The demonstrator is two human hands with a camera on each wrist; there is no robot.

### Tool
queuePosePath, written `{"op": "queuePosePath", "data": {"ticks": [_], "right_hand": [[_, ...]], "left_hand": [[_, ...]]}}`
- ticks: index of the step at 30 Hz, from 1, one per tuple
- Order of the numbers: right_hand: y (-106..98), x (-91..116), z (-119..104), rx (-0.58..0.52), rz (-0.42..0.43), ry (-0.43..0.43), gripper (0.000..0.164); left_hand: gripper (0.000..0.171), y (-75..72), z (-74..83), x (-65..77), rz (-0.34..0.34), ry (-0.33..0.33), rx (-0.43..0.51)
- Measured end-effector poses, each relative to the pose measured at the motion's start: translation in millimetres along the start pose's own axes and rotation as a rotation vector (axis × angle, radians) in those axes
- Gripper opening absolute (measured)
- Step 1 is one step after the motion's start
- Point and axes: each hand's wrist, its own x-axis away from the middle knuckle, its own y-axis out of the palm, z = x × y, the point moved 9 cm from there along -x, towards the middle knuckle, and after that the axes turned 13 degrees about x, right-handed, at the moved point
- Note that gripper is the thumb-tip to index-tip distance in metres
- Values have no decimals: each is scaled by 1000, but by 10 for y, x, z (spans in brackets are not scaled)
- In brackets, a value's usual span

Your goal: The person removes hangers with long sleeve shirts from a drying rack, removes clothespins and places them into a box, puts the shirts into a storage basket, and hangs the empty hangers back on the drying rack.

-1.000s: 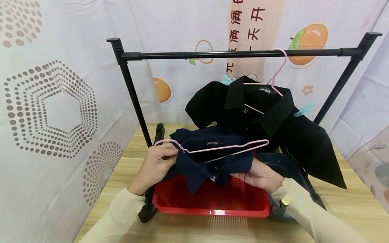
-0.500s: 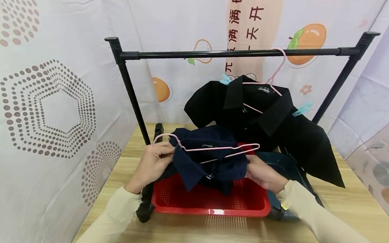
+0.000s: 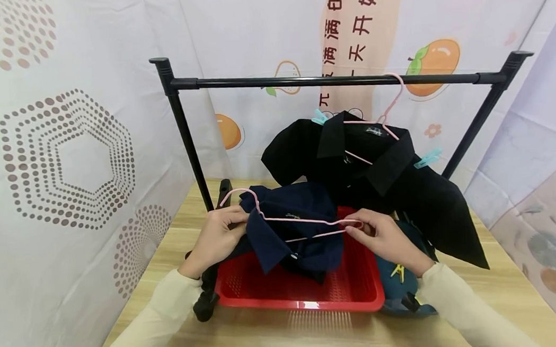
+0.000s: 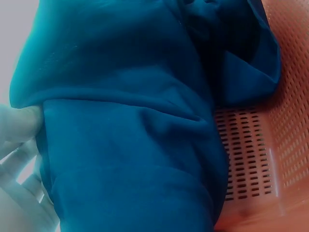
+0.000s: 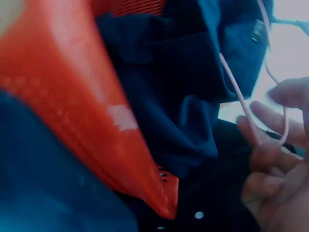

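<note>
A navy collared shirt (image 3: 303,198) lies bunched over the red basket (image 3: 300,303), a pink wire hanger (image 3: 300,220) partly inside its neck. My left hand (image 3: 217,238) grips the shirt at its left shoulder, beside the hanger's hook; in the left wrist view the thumb (image 4: 21,123) presses on the cloth. The hanger's left end is hidden under the fabric. With thumb and fingers, my right hand (image 3: 382,236) pinches the hanger's right end, which sticks out of the collar. The right wrist view shows that bare wire loop (image 5: 240,96) between the fingers.
Behind stands a black rack (image 3: 263,82). A black shirt (image 3: 288,151) hangs from it at right, with light-blue clips (image 3: 428,158) at its shoulders. A dark blue basin (image 3: 397,288) holding a yellow clip (image 3: 398,273) sits right of the basket.
My right hand has let go of the shirt's right side and moved up to the hanger's right end. More of the hanger's right part now lies within the collar. The left hand stays put.
</note>
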Motion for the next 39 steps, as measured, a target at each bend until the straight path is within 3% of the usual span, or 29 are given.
{"op": "queuePosePath", "data": {"ticks": [3, 7, 13, 26, 30, 35, 39], "right_hand": [[-23, 10, -175, 117, 96, -131, 22], [-56, 23, -341, 213, 194, -231, 25], [-36, 0, -466, 266, 194, -299, 25], [-45, 110, -420, 291, 193, -317, 31], [-138, 136, -387, 296, 219, -325, 10], [-253, 176, -344, 303, 245, -326, 43], [-351, 229, -309, 326, 270, -313, 47]], "left_hand": [[30, 14, -11, 21, -8, 1, -8], [30, 9, -3, 21, -9, 14, -32], [28, 29, 21, -33, -29, 23, -57], [23, 89, -50, -7, -74, -31, -62], [20, 87, -70, 9, -83, -35, -64], [20, 74, -106, 35, -89, -49, -70], [21, 57, -150, 79, -91, -76, -73]]}}
